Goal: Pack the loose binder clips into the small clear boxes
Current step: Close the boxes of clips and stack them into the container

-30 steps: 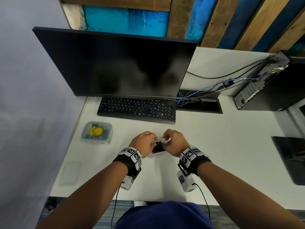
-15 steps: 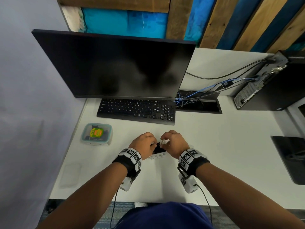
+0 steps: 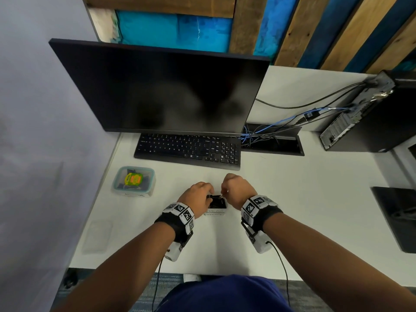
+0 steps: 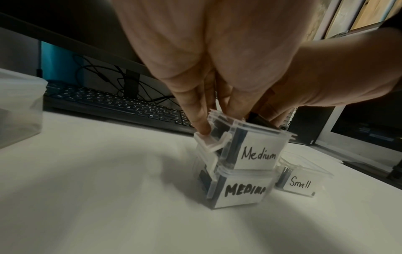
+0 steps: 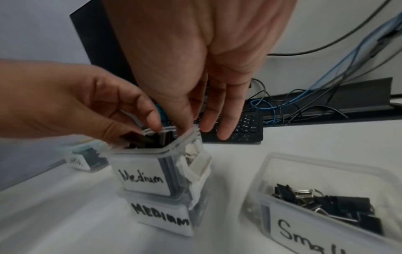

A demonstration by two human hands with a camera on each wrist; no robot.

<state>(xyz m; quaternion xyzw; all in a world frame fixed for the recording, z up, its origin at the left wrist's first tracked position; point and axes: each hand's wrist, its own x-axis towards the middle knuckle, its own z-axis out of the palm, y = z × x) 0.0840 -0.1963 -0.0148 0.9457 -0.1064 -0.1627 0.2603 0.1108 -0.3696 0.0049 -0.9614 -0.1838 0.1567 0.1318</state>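
Two clear boxes are stacked near the desk's front edge: the top Medium box (image 3: 217, 204) (image 4: 256, 151) (image 5: 143, 178) sits open on a shut MEDIUM box (image 4: 243, 190) (image 5: 163, 220). My left hand (image 3: 208, 197) (image 4: 215, 120) (image 5: 135, 130) grips the top box's rim, one finger on its side latch. My right hand (image 3: 222, 194) (image 5: 195, 127) pinches a black binder clip (image 4: 260, 120) (image 5: 139, 139) at the box's mouth. To the right, the open Small box (image 4: 300, 183) (image 5: 304, 228) holds several black clips (image 5: 326, 204).
A keyboard (image 3: 186, 149) and a dark monitor (image 3: 162, 91) stand behind the hands. A teal-rimmed container (image 3: 134, 181) sits at the left, a clear lid (image 3: 98, 235) nearer the edge. A computer tower (image 3: 371, 118) and cables occupy the back right.
Both hands have stayed over the stacked boxes. The pale piece between the fingers a second ago is gone from sight, and the box's dark inside shows more.
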